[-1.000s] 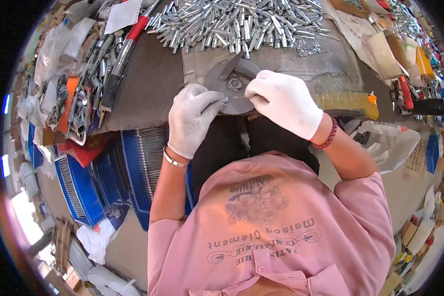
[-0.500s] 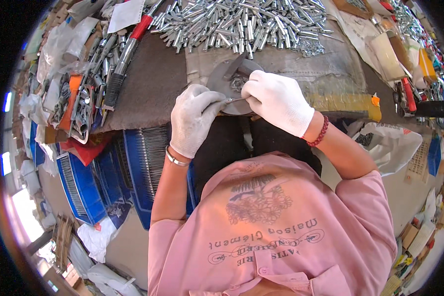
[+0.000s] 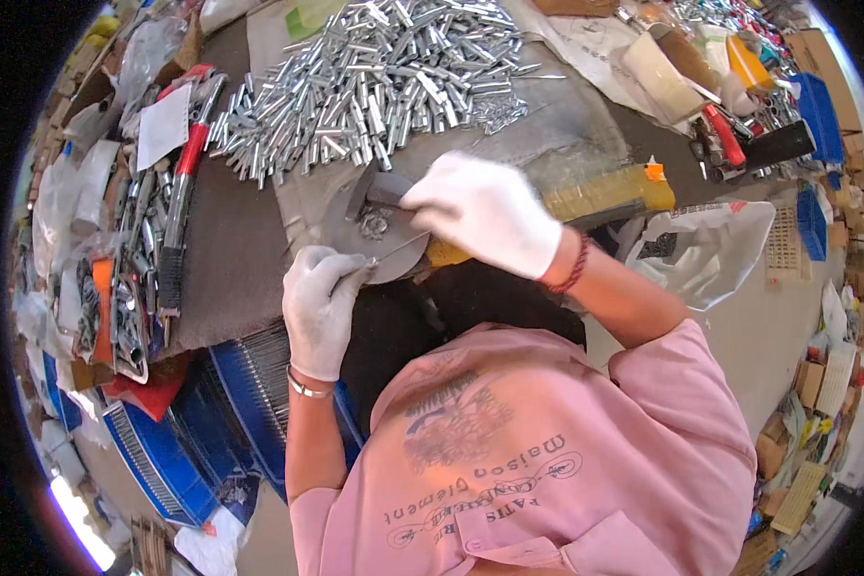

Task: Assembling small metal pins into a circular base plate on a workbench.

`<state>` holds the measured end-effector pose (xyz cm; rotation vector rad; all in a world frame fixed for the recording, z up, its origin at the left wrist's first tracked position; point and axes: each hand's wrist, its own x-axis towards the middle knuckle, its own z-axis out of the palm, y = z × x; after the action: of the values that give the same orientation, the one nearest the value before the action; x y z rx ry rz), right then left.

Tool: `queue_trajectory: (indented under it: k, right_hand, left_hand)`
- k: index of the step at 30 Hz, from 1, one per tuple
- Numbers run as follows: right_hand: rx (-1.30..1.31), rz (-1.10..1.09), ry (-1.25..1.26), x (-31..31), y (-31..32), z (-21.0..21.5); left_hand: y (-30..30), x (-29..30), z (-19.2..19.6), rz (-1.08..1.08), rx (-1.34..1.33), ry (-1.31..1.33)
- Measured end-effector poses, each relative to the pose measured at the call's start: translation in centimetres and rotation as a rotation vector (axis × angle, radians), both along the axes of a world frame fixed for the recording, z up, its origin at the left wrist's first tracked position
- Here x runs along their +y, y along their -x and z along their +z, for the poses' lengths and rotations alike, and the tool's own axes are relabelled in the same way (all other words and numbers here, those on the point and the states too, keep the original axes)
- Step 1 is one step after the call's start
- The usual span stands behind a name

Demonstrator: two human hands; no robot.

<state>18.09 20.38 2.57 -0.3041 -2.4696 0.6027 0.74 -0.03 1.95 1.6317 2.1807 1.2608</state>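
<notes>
My left hand [image 3: 320,312], in a white glove, is closed in a pinch at the near left edge of a round grey metal plate [image 3: 408,257]. It holds a thin metal rod [image 3: 400,247], whose free end points up and right over the plate. A small shiny piece shows at the fingertips; its shape is too small to tell. My right hand [image 3: 490,211], also gloved, is closed round the handle of a dark hammer [image 3: 357,192] at the plate's far side. The fingers hide most of the handle. Small metal bits [image 3: 374,225] lie in the plate's middle.
A big heap of shiny metal tubes [image 3: 374,86] covers the far bench, with small pins [image 3: 502,112] beside it. Tools, including a red-and-black one [image 3: 184,182], crowd the left. Blue bins [image 3: 163,466] stand low left; a white bag [image 3: 715,254] hangs right.
My right hand has let go of the rod's right end and moved onto the hammer's handle. My left hand keeps the rod. The whole view has shifted, with the bench now further left and lower.
</notes>
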Motion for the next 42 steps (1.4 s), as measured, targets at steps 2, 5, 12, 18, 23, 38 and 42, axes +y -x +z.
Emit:
queue_trajectory:
  k: [2,5,12,18,23,38,42]
  right_hand:
    - [-0.182,-0.28,-0.127,4.8,-2.6,-0.1]
    - [-0.296,-0.526,-0.054,12.1,-6.4,-1.4]
    - [-0.327,-0.59,0.047,15.0,-5.5,-4.0]
    - [-0.41,-0.553,0.113,15.6,-5.4,-3.6]
    - [-0.307,-0.499,0.183,15.9,-5.9,-3.8]
    - [-0.399,-0.452,0.048,15.0,-6.2,-3.0]
    - [-0.406,-0.353,-0.089,14.8,-5.4,-3.3]
  left_hand:
    - [0.0,0.1,0.3,0.002,0.018,0.003]
    - [0.0,0.2,0.4,-0.006,0.009,0.009]
    - [0.0,0.2,-0.2,0.0,-0.01,-0.002]
    - [0.2,0.2,-0.1,-0.007,0.018,-0.007]
    - [0.3,0.0,-0.3,-0.018,0.018,0.0]
    - [0.5,0.0,-0.4,-0.029,0.018,-0.024]
    - [0.5,0.2,-0.4,-0.03,0.001,-0.007]
